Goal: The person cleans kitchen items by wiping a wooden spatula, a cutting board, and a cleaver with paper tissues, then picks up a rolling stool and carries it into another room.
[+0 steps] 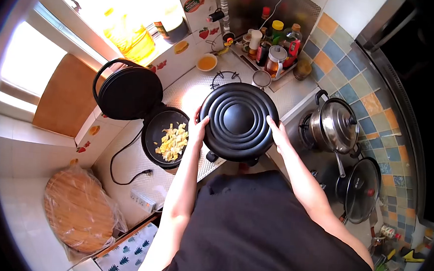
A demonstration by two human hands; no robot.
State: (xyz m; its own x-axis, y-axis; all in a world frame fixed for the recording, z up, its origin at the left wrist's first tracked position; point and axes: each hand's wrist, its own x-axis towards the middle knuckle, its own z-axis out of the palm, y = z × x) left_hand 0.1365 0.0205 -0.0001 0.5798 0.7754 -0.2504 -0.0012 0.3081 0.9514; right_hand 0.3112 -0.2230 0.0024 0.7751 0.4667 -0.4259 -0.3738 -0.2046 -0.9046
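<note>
A round black ringed appliance [239, 118] is gripped at its two sides, in front of my body at the counter's edge. Concentric ridges cover its upper face; its exact kind is unclear. My left hand [197, 128] clasps the left rim, thumb on top. On the opposite rim my right hand [277, 131] holds it the same way. Whether it rests on anything underneath is hidden. Just left of my left hand, an electric griddle [149, 141] stands with its black lid [131, 91] raised. Pale yellow chopped food pieces [173, 142] lie in its pan.
A steel pot [338, 124] and a glass-lidded pan [363, 189] occupy the stove at right. Behind are a bowl of orange-brown liquid [206, 62] and several bottles [277, 32]. A loose power plug [147, 172], power strip [142, 201] and wrapped round board [79, 209] are at left.
</note>
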